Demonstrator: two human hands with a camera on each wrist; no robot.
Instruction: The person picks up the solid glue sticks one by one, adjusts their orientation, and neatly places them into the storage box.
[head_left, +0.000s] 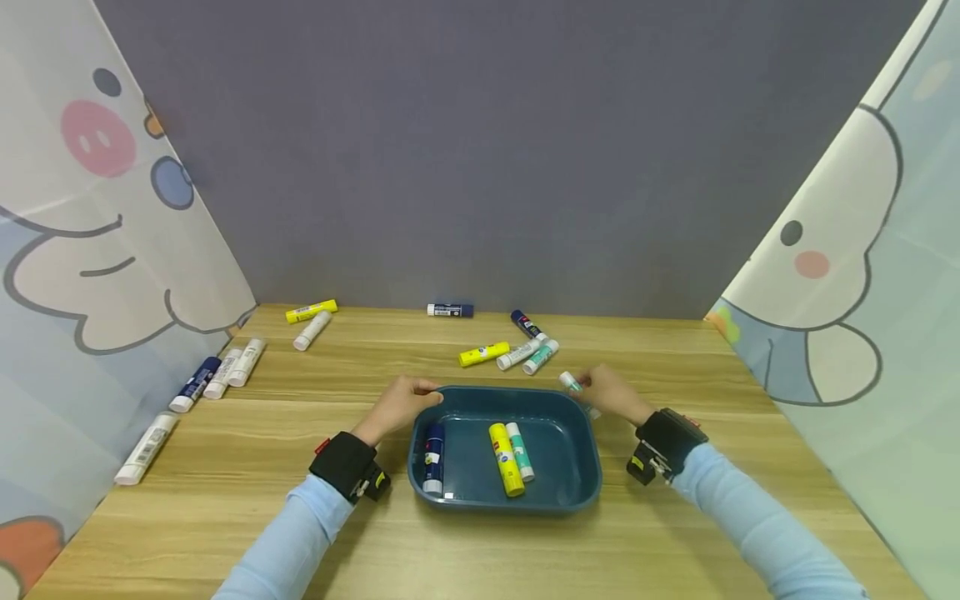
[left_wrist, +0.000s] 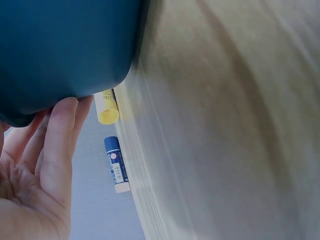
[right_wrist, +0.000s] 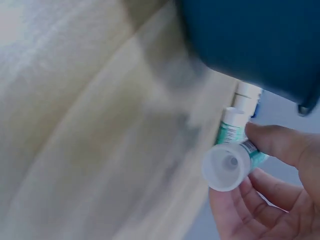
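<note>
Pinching green-white glue stick (right_wrist: 235, 162) — right hand (head_left: 611, 393) | left hand (head_left: 397, 408) — gripping blue tray (head_left: 472, 467)

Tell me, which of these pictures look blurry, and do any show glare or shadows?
Head view: mostly crisp, with soft shadows on the table and faint highlights inside the tray; left wrist view: the table looks smeared and hazy; right wrist view: the table is blurred, with a pale bright patch at top left, while the held glue stick looks clearer.
</note>
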